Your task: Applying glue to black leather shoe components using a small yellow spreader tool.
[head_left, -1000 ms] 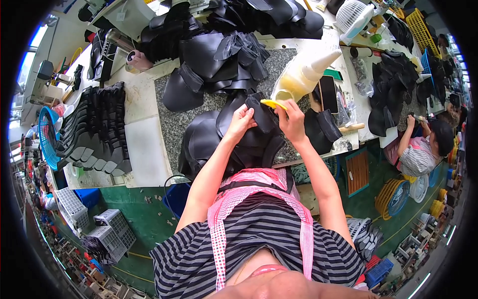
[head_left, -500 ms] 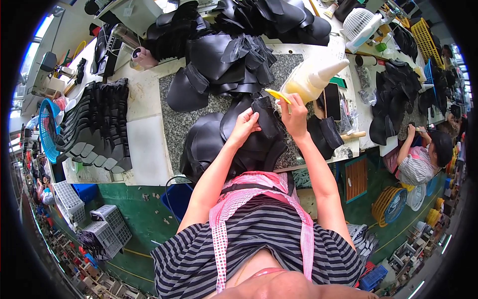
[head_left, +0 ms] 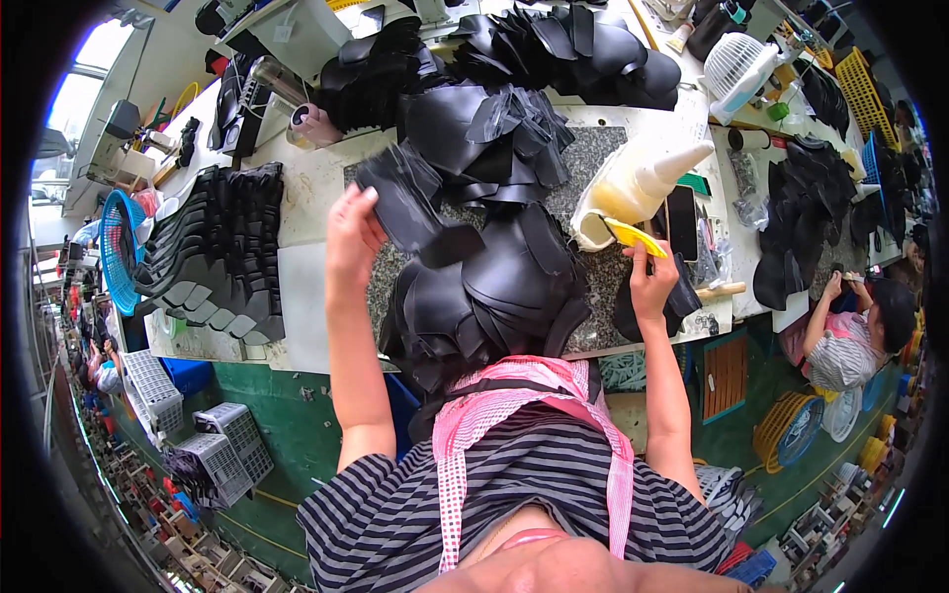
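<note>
At the left of the stone slab, my left hand (head_left: 353, 237) pinches the edge of a dark, curved black leather piece (head_left: 413, 212), slightly blurred. My right hand (head_left: 652, 280) grips a yellow applicator (head_left: 636, 238), its tip at the open mouth of a tilted white plastic bottle (head_left: 643, 178). Whether the tip is inside the mouth I cannot tell. Between my hands lies a pile of smooth black leather pieces (head_left: 514, 272), close to my apron. Beyond it rests another heap of black pieces (head_left: 450, 128).
Stacked dark shoe-shaped pieces (head_left: 217, 252) stand left beside a blue basket (head_left: 121, 252). A phone (head_left: 681, 222) and a wooden-handled tool (head_left: 722, 291) lie right of the bottle. A white fan (head_left: 739, 74) stands at far right. Another person (head_left: 840, 336) works at right.
My left hand has swung left with a black piece, away from the central pile. My right hand has moved right and down with the yellow applicator, now at the bottle's mouth. The view has shifted slightly.
</note>
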Tool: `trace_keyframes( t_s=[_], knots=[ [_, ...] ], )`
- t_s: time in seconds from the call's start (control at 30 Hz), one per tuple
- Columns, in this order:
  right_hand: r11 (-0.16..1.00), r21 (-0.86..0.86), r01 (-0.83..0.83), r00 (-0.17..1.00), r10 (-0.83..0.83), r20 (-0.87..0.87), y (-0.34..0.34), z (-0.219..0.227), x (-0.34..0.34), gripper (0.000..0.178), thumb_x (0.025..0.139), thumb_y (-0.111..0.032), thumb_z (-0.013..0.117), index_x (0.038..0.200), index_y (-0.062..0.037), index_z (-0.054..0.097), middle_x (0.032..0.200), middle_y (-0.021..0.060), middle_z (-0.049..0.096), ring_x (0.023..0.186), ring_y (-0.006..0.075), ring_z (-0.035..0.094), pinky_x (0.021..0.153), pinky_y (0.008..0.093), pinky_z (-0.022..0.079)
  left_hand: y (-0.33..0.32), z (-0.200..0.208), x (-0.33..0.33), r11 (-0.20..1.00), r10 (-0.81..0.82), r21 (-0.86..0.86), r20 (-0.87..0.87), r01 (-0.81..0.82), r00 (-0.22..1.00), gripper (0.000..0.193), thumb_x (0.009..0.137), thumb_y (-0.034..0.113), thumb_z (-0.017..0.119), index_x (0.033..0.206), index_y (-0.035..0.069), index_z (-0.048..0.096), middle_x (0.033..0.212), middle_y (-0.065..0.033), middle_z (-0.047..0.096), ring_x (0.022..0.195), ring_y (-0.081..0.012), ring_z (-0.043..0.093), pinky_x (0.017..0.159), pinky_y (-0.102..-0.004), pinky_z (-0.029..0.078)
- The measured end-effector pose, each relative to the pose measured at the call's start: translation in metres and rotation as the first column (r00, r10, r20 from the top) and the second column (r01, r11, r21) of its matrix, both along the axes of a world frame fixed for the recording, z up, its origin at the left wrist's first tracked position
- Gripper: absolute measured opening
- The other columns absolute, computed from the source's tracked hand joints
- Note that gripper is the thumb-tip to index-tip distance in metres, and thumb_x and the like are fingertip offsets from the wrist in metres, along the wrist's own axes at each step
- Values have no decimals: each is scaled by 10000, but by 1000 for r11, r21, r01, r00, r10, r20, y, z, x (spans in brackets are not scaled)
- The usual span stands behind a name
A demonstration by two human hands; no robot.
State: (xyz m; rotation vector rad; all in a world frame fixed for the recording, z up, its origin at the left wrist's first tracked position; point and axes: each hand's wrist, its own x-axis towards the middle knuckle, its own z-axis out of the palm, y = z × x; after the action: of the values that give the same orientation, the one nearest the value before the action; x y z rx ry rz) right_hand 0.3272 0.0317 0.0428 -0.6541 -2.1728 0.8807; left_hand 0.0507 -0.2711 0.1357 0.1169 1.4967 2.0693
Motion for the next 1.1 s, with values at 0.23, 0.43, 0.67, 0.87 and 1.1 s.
trace_keyframes(
  t_s=[0.23, 0.43, 0.67, 0.87, 1.1],
  knots=[
    [993, -115, -28, 999, 31, 26, -6, 0, -1, 89, 938, -55, 608, 906, 23, 636, 795, 97, 624, 676, 226, 658, 612, 331, 485, 69, -41, -32, 880, -72, -459, -381, -121, 922, 536, 989, 299, 575, 1426, 37, 410, 1125, -58, 602, 957, -119, 591, 785, -247, 493],
    [962, -273, 11, 999, -23, -40, -16, -1, -7, 99, 947, -49, 594, 923, 36, 639, 801, 85, 627, 658, 180, 678, 580, 292, 494, 112, -148, 92, 917, -191, -285, 297, 278, 935, 720, 864, 243, 763, 1406, 0, 356, 1224, -156, 532, 986, -182, 589, 834, -305, 504],
    [962, -72, -264, 964, 264, -2, -29, -3, -44, 45, 925, -14, 593, 949, 12, 621, 789, 104, 603, 683, 221, 667, 603, 312, 494, 116, -186, 117, 881, -381, -276, 65, 383, 922, 321, 906, 244, 719, 1116, 22, 620, 917, -43, 689, 767, -94, 616, 714, -245, 496],
    [945, 24, -328, 936, 328, -125, -20, 6, -82, 189, 877, 40, 577, 1038, -22, 654, 884, 115, 656, 804, 277, 669, 701, 348, 524, 117, -169, 115, 874, -466, -119, 71, 472, 882, 194, 962, 218, 634, 973, 24, 650, 841, -9, 683, 671, -84, 616, 606, -244, 495],
    [823, 174, -541, 841, 531, 100, -12, -4, -29, 268, 779, 86, 553, 1010, -11, 650, 911, 137, 638, 808, 334, 655, 714, 395, 542, 109, -183, 115, 919, -392, 20, 140, 393, 909, 220, 1003, 266, 567, 1022, 57, 633, 898, 3, 688, 752, -78, 622, 677, -240, 491]
  ],
)
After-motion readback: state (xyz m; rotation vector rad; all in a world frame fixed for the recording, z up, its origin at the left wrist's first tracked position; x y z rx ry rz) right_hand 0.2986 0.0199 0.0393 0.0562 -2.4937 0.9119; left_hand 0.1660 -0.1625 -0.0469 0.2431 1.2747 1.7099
